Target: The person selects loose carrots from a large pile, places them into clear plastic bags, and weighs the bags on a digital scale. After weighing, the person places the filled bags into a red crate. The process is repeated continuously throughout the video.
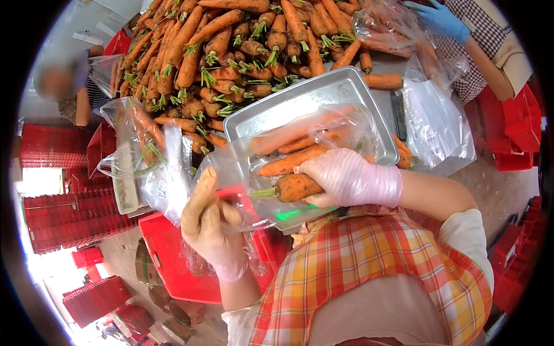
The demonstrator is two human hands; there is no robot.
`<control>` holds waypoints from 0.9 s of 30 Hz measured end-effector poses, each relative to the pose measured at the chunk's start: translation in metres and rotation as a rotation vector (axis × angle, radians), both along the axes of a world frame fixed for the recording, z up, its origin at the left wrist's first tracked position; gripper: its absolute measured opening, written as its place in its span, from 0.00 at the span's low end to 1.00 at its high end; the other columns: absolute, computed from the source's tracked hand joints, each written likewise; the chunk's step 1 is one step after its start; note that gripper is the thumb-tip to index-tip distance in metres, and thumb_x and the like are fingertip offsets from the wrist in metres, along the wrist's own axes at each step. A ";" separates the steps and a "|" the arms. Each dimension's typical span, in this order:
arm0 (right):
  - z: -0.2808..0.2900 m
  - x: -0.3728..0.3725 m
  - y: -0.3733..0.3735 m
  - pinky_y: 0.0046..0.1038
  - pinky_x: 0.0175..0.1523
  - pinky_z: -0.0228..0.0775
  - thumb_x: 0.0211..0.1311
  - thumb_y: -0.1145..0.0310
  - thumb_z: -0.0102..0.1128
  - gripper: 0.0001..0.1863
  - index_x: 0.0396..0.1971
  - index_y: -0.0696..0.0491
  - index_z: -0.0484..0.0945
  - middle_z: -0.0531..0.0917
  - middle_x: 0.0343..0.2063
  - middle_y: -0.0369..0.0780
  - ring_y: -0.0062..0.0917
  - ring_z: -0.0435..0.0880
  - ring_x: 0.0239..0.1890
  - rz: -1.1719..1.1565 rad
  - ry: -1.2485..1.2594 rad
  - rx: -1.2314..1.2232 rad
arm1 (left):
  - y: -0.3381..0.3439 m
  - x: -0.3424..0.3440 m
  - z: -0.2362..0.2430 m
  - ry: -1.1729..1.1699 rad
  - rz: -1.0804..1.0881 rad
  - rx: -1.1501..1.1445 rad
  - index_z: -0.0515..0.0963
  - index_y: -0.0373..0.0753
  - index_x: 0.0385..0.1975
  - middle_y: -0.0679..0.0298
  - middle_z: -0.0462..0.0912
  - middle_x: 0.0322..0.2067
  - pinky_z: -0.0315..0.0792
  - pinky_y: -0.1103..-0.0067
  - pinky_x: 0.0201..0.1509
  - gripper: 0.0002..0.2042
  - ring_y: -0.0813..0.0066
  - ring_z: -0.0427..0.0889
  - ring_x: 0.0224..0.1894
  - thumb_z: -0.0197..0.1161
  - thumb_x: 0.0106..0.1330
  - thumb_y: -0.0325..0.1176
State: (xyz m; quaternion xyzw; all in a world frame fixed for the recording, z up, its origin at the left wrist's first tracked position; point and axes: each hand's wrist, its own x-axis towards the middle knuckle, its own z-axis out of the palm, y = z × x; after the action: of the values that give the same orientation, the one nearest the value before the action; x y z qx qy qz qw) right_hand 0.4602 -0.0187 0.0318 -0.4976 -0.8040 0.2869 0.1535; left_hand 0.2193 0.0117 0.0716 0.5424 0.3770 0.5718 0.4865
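My right hand [349,177], in a pale thin glove, is closed round a carrot [299,188] whose cut green stem points left. My gloved left hand [212,222] is at the left side of a clear plastic bag [231,158], its fingers bent at the film. Inside or behind the film lie several more carrots [294,160]; the layers make it hard to tell which. Under the bag is a grey metal tray [378,115], tilted, with dirt on its bottom. A green lit display [288,214] glows below my right hand.
A large carrot heap [231,57] covers the table's far side. Clear bags [435,118] are stacked at the right, more plastic [167,167] at the left. A red crate [173,262] stands below my left arm. Another person's blue-gloved hand [441,22] is at the upper right.
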 end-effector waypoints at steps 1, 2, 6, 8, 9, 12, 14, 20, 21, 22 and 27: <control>0.001 0.004 -0.002 0.41 0.41 0.76 0.53 0.53 0.63 0.24 0.43 0.57 0.77 0.82 0.28 0.48 0.41 0.83 0.33 -0.034 0.080 0.007 | 0.009 0.004 -0.005 -0.071 -0.018 0.034 0.76 0.28 0.50 0.47 0.77 0.53 0.72 0.87 0.30 0.16 0.78 0.79 0.28 0.55 0.63 0.24; -0.007 0.004 -0.001 0.41 0.48 0.74 0.57 0.52 0.60 0.27 0.51 0.56 0.72 0.82 0.30 0.47 0.41 0.83 0.36 0.045 0.102 0.098 | 0.013 0.017 -0.009 0.006 0.034 0.089 0.76 0.27 0.49 0.47 0.77 0.54 0.71 0.78 0.53 0.15 0.65 0.80 0.51 0.53 0.67 0.28; 0.012 0.002 -0.001 0.37 0.63 0.63 0.61 0.52 0.56 0.27 0.54 0.54 0.71 0.82 0.39 0.48 0.39 0.81 0.46 0.092 -0.051 -0.005 | 0.020 0.046 0.007 0.574 -0.530 0.238 0.78 0.37 0.50 0.55 0.76 0.57 0.69 0.69 0.59 0.16 0.64 0.78 0.55 0.56 0.66 0.36; -0.059 -0.013 -0.016 0.34 0.61 0.64 0.61 0.55 0.57 0.24 0.52 0.53 0.72 0.81 0.41 0.45 0.35 0.79 0.48 -0.092 0.122 -0.053 | 0.014 0.070 0.021 0.997 -0.680 0.481 0.77 0.39 0.51 0.55 0.76 0.56 0.72 0.71 0.55 0.18 0.61 0.80 0.50 0.59 0.62 0.34; -0.109 -0.027 -0.024 0.32 0.60 0.65 0.61 0.57 0.57 0.22 0.52 0.53 0.73 0.80 0.43 0.43 0.33 0.78 0.49 -0.172 0.216 -0.073 | 0.001 0.088 0.022 1.167 -0.745 0.603 0.76 0.39 0.52 0.54 0.76 0.56 0.73 0.71 0.53 0.19 0.59 0.80 0.48 0.60 0.60 0.33; -0.079 -0.025 -0.001 0.31 0.58 0.67 0.61 0.59 0.58 0.21 0.50 0.53 0.73 0.80 0.43 0.43 0.33 0.78 0.49 -0.134 0.644 -0.106 | 0.019 0.087 0.010 0.794 -0.664 0.533 0.75 0.37 0.54 0.54 0.77 0.55 0.71 0.73 0.56 0.19 0.63 0.80 0.51 0.60 0.61 0.27; -0.001 -0.008 0.011 0.35 0.54 0.71 0.60 0.58 0.60 0.21 0.49 0.54 0.73 0.81 0.41 0.45 0.38 0.80 0.45 0.020 0.171 -0.002 | 0.017 0.064 0.024 0.573 -0.594 0.129 0.76 0.34 0.54 0.54 0.77 0.56 0.69 0.75 0.61 0.19 0.67 0.78 0.55 0.58 0.61 0.24; 0.002 0.008 0.026 0.38 0.48 0.73 0.62 0.55 0.54 0.22 0.52 0.52 0.72 0.80 0.36 0.48 0.41 0.80 0.42 0.023 0.010 0.195 | 0.026 0.007 0.054 -0.291 -0.295 -0.006 0.72 0.23 0.53 0.39 0.77 0.50 0.78 0.89 0.24 0.18 0.64 0.86 0.36 0.55 0.61 0.19; 0.010 0.012 0.032 0.37 0.47 0.73 0.63 0.54 0.54 0.21 0.49 0.53 0.73 0.80 0.36 0.47 0.41 0.80 0.42 -0.009 -0.036 0.222 | 0.021 0.005 0.057 -0.295 -0.320 0.014 0.69 0.22 0.55 0.38 0.75 0.52 0.78 0.89 0.24 0.21 0.60 0.85 0.41 0.56 0.61 0.19; 0.024 0.021 0.041 0.36 0.46 0.73 0.63 0.54 0.53 0.20 0.47 0.54 0.75 0.81 0.36 0.47 0.40 0.80 0.42 -0.048 -0.085 0.248 | 0.018 0.010 0.058 -0.188 -0.289 0.011 0.68 0.22 0.56 0.38 0.74 0.54 0.76 0.90 0.22 0.23 0.66 0.84 0.36 0.59 0.61 0.24; 0.000 0.039 0.063 0.38 0.38 0.75 0.67 0.60 0.49 0.16 0.41 0.58 0.77 0.82 0.38 0.50 0.36 0.84 0.34 -0.248 0.083 0.238 | 0.013 0.022 0.059 0.082 -0.299 -0.025 0.65 0.23 0.60 0.38 0.72 0.56 0.72 0.91 0.20 0.33 0.79 0.82 0.26 0.65 0.59 0.37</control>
State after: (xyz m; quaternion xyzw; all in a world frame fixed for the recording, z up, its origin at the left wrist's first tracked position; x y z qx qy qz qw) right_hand 0.4988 0.0440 0.0322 -0.5590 -0.7577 0.1891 0.2786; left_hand 0.2417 0.0242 0.1306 0.6093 0.3184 0.4657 0.5572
